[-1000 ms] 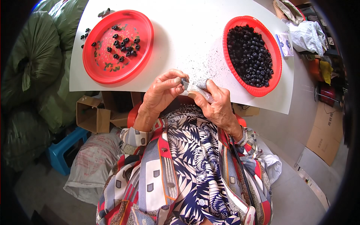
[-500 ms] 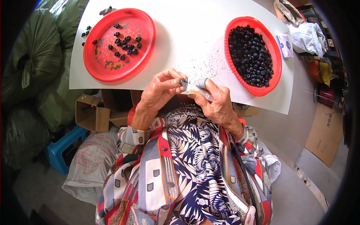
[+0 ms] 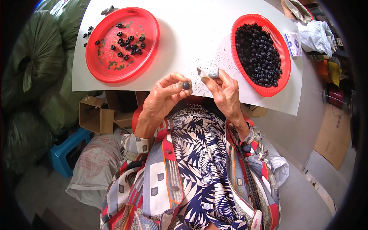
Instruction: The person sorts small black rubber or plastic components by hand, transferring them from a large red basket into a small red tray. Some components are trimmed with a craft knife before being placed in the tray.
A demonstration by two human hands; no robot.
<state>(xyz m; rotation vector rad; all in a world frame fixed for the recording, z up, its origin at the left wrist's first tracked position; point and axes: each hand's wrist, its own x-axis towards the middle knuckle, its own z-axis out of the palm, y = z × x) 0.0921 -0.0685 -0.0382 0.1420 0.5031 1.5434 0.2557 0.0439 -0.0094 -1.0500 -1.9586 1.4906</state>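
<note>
Between thumb and fingertips, my left hand (image 3: 165,92) pinches a small round black part (image 3: 186,86), smooth side showing. My right hand (image 3: 226,92) is closed round a craft knife (image 3: 209,75) with a wrapped whitish handle; its pointed blade sticks out up and to the left, apart from the part. Dark shavings (image 3: 203,61) are scattered over the white table just beyond both hands. To the left, a red round tray (image 3: 100,69) holds several black hollow parts (image 3: 130,44). On the right, a red slotted basket (image 3: 283,57) is heaped with many such parts (image 3: 257,55).
A few loose black parts (image 3: 88,32) and a grey wrapped object (image 3: 107,10) lie beside the tray. A small box (image 3: 293,44) stands by the basket. Cardboard boxes (image 3: 96,115), a blue stool (image 3: 67,149) and green sacks (image 3: 36,57) sit left of the white table (image 3: 184,23).
The knife has lifted off the black part and moved up, its blade now showing. My right hand has shifted slightly right; the part has turned in my left fingers.
</note>
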